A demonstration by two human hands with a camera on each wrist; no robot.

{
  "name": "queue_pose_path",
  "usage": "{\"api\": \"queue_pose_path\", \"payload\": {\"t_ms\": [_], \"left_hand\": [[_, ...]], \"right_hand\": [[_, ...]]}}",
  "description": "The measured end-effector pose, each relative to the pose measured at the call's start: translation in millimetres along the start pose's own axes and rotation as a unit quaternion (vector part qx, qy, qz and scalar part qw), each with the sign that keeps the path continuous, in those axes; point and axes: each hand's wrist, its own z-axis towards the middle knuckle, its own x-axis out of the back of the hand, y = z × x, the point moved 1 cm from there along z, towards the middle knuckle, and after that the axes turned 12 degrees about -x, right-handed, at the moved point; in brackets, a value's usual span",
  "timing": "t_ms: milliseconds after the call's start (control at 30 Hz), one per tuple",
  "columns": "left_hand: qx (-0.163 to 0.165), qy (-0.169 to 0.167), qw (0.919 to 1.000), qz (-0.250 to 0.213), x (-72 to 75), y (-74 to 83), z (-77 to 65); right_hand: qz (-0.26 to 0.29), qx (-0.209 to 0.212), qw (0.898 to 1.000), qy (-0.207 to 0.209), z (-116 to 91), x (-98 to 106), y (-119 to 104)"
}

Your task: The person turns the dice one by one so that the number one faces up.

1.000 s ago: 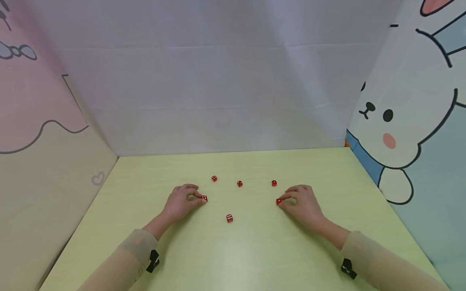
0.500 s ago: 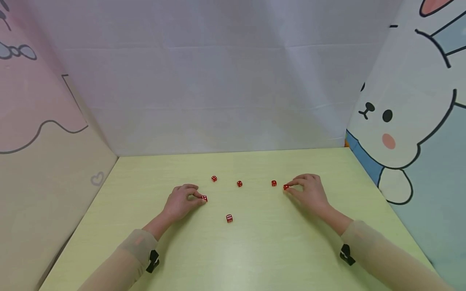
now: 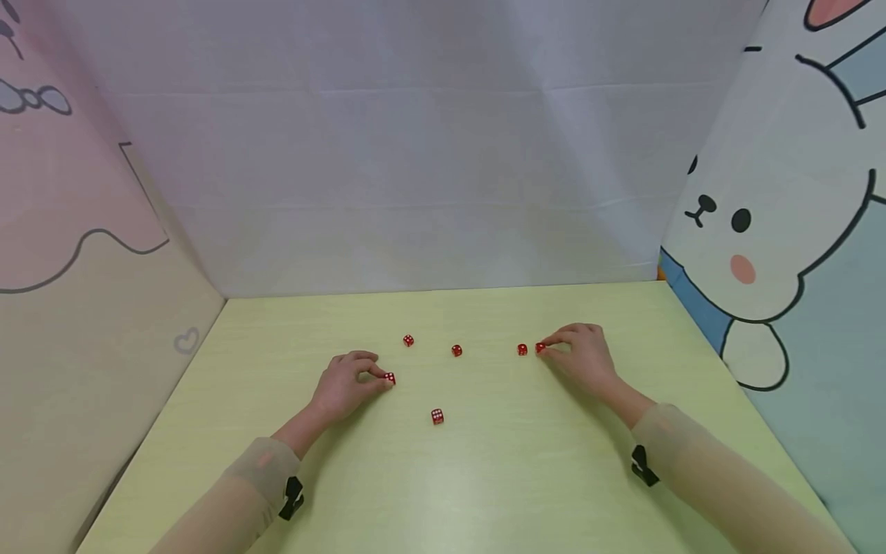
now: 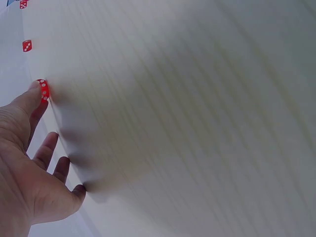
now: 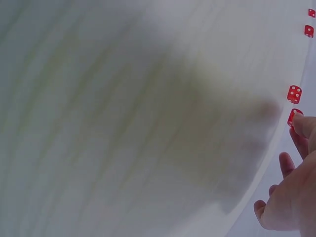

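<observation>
My left hand (image 3: 349, 385) pinches a red die (image 3: 390, 378) between thumb and finger, left of the middle of the table. In the left wrist view the thumb presses the near side of that die (image 4: 43, 90). Farther right, my right hand (image 3: 581, 358) pinches another red die (image 3: 540, 348) close beside a loose die (image 3: 522, 349). The right wrist view shows a narrow gap between the held die (image 5: 294, 117) and the loose die (image 5: 295, 94). My other fingers spread apart from the dice.
Two red dice, one at the back left (image 3: 408, 340) and one at the back middle (image 3: 457, 350), lie on the pale yellow table (image 3: 443, 492). Another die (image 3: 438, 416) lies nearer the front. A white back wall (image 3: 429, 192) and printed side walls enclose the table.
My right hand has carried its die away from me toward the back, then slightly left, up beside the loose die. The left hand has kept still with its die.
</observation>
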Motion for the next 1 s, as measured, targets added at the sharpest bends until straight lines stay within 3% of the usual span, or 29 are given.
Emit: {"api": "queue_pose_path", "payload": {"t_ms": [767, 1000], "left_hand": [[-0.009, 0.003, 0.9999, 0.009, 0.1, 3.2, -1.5], [-0.006, 0.003, 0.9999, 0.009, 0.1, 2.7, -1.3]], "right_hand": [[0.009, -0.026, 0.999, -0.019, 6.0, -10.1, 2.2], [0.006, -0.016, 1.000, -0.015, 5.7, -11.1, 3.4]]}}
